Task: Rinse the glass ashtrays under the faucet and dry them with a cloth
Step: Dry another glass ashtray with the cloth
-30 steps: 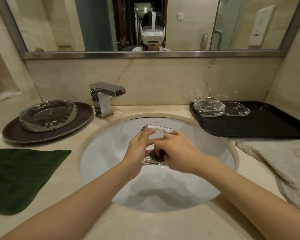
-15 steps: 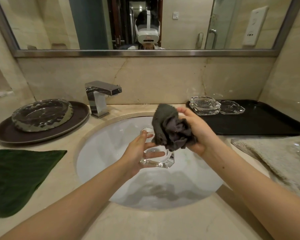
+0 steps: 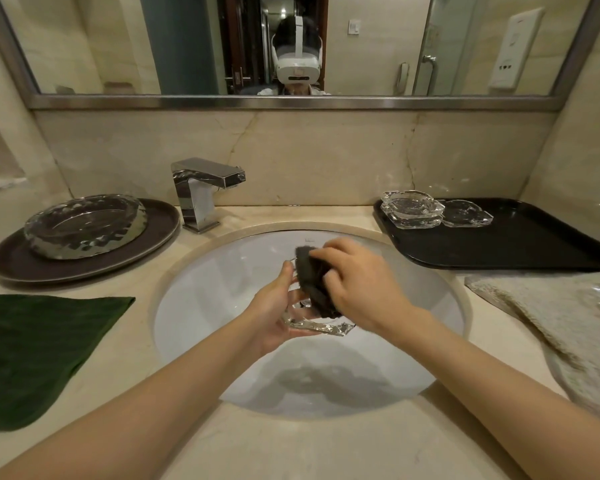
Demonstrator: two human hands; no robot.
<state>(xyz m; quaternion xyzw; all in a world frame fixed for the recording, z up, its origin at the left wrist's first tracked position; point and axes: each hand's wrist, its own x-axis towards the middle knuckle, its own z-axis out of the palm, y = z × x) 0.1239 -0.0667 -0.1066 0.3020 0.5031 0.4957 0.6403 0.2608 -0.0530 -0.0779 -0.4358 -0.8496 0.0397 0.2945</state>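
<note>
Drying an ashtray over the sink.

My left hand (image 3: 274,315) cups the glass ashtray (image 3: 317,325) from below, fingers curled round its edge; just right of it, my right hand (image 3: 355,289) grips the dark cloth (image 3: 314,278), pressing it into the bowl. I'd judge it best to keep the ashtray low above the sink (image 3: 222,289), turning it while the cloth works every notch.
</note>
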